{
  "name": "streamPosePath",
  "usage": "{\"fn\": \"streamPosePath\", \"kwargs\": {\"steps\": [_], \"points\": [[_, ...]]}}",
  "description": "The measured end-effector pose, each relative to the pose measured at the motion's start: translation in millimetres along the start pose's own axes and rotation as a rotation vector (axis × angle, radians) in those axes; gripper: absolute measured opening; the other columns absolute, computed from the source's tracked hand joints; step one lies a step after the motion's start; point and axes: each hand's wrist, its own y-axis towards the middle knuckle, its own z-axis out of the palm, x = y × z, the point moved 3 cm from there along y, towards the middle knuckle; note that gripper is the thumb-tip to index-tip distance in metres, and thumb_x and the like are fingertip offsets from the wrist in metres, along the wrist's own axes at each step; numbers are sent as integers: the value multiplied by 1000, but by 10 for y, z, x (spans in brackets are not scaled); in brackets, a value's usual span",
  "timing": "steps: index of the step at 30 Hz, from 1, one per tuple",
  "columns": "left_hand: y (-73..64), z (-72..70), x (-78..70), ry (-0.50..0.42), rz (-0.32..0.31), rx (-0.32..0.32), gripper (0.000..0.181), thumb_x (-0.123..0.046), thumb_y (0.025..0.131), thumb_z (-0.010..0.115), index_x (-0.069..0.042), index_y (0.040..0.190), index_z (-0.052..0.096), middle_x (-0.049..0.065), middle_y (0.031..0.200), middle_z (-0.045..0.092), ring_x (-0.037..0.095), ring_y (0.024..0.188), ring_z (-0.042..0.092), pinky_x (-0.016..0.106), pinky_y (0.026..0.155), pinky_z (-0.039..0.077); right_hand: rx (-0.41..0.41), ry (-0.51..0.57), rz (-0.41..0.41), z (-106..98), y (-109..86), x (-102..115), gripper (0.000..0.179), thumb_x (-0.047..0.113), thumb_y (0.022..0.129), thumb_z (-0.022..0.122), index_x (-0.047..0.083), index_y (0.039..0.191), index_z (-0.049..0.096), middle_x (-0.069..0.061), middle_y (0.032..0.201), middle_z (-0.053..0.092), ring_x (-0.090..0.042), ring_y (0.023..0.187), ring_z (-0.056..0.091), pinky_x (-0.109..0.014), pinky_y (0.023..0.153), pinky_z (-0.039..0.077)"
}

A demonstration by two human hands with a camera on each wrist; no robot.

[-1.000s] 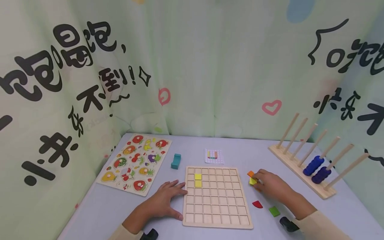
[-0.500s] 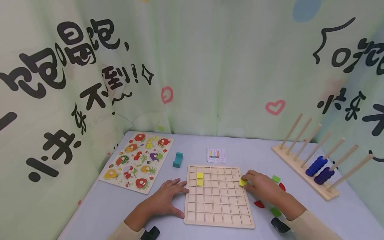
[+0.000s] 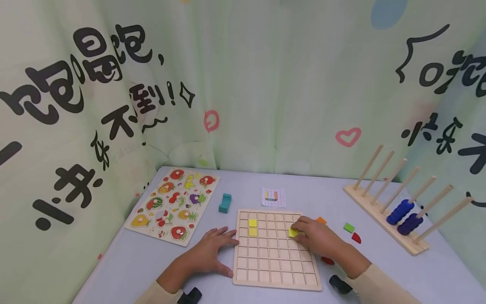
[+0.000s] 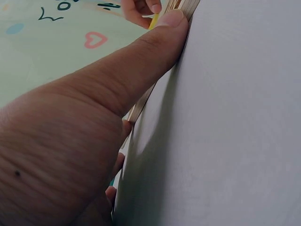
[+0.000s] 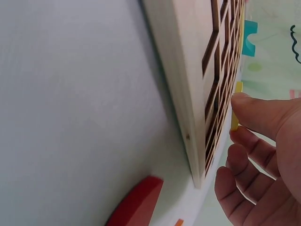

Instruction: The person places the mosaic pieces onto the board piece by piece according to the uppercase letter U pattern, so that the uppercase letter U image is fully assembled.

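Note:
A wooden grid board (image 3: pixel 275 261) lies flat on the table, with two yellow square tiles (image 3: pixel 252 232) in neighbouring cells at its upper left. My left hand (image 3: pixel 205 252) rests at the board's left edge, fingers spread, thumb touching the rim. Over the board's right part, my right hand (image 3: pixel 319 236) pinches another yellow tile (image 3: pixel 292 233) between thumb and fingertip. In the right wrist view that yellow tile (image 5: pixel 234 120) stands on edge above the grid. Behind the board lies a small pattern card (image 3: pixel 273 197) showing a coloured U shape on a grid.
Right of the board lie a green tile (image 3: pixel 349 228), red quarter-round pieces (image 3: pixel 356 238) and a partly hidden orange piece (image 3: pixel 321 220). A wooden peg rack (image 3: pixel 383 219) with blue and purple beads stands far right. A fruit puzzle board (image 3: pixel 172 207) and a teal block (image 3: pixel 225 203) are left.
My right hand has picked up a yellow tile from the pieces at the right and carried it leftward over the board. My left hand has stayed at the board's left edge.

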Motion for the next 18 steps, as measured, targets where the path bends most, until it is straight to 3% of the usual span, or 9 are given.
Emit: {"fn": "streamPosePath", "kwargs": {"steps": [18], "points": [[7,5,-1,13,-16,9,88,-71,59,76,-36,138,54,-12,154,34,22,146,19,52,116,12,61,-27,-149,114,177,372,29,22,91,69,11,118,68,7,108,58,-6,91,56,-32,81,52]]}}
